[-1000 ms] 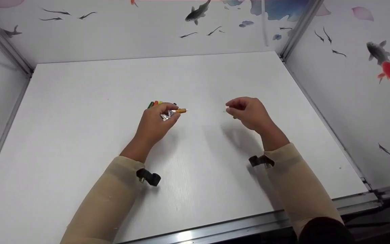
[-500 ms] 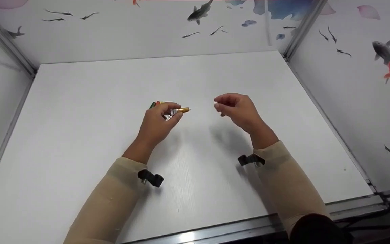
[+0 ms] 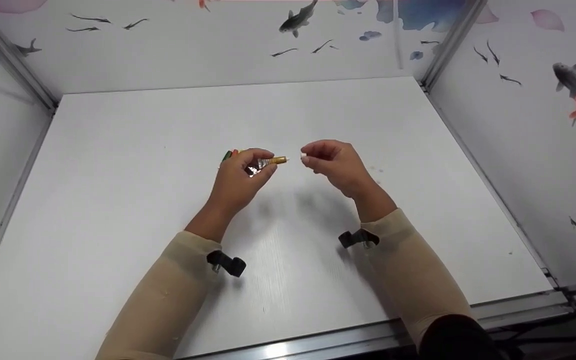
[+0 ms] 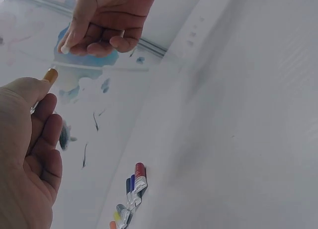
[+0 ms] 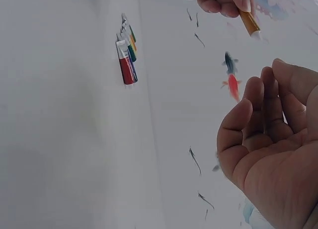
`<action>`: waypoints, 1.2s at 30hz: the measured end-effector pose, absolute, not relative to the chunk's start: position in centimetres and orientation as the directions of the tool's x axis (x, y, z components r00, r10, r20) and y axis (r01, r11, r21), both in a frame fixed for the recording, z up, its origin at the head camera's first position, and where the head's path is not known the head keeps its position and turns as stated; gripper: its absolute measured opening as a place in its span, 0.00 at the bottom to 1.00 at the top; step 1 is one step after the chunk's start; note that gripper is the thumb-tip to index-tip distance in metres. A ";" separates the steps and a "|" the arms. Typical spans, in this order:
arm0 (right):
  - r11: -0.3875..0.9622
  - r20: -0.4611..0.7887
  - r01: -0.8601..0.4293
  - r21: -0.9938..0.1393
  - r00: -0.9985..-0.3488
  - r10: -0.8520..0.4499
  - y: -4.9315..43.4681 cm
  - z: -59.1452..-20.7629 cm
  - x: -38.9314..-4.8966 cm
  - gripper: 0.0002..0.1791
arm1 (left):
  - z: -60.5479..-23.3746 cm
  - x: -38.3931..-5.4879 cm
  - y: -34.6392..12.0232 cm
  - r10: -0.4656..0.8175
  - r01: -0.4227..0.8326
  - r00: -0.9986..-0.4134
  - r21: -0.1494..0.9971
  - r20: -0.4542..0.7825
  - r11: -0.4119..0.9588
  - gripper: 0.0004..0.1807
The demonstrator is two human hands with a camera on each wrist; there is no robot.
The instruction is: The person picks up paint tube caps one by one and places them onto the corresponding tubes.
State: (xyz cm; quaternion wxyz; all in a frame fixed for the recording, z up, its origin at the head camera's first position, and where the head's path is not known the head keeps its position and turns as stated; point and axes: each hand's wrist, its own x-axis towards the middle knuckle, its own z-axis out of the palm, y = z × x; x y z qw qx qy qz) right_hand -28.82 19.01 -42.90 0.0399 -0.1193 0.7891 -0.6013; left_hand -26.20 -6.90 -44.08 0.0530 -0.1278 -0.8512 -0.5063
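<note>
My left hand (image 3: 238, 177) pinches a small ochre paint tube (image 3: 279, 160) between thumb and fingers, held above the white table. The tube's narrow white nozzle is bare and points right, toward the other hand. Opposite it, my right hand (image 3: 335, 165) pinches a small white cap (image 3: 303, 156) at its fingertips. A short gap separates cap and nozzle. In the left wrist view the cap (image 4: 65, 49) shows at the right thumb tip, above the ochre tube (image 4: 50, 75). The right wrist view shows the tube's ochre end (image 5: 250, 23); there the cap is hidden by the fingers.
Several paint tubes lie in a row on the table behind the left hand, among them a red tube (image 5: 127, 65). The left hand partly covers them in the head view. White panels with painted fish (image 3: 296, 20) enclose the table (image 3: 168, 120) at the back and sides.
My right hand has moved left with the white cap, closing most of the distance to the tube. The left hand has stayed nearly in place, still holding the paint tube.
</note>
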 end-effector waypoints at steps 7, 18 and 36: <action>0.225 0.102 -0.166 -0.960 -0.957 -0.273 18.1 -43.1 -28.7 0.12 | -44.0 -26.3 -6.7 0.173 0.310 -0.950 0.846 0.259 0.434 0.14; 0.198 0.132 -0.197 -0.960 -0.946 -0.297 17.3 -43.3 -28.6 0.11 | -44.1 -26.2 -6.7 0.182 0.297 -0.953 0.858 0.241 0.418 0.14; 0.223 0.115 -0.188 -0.956 -0.946 -0.304 17.1 -43.3 -28.8 0.10 | -44.2 -26.3 -6.6 0.176 0.318 -0.947 0.852 0.268 0.416 0.13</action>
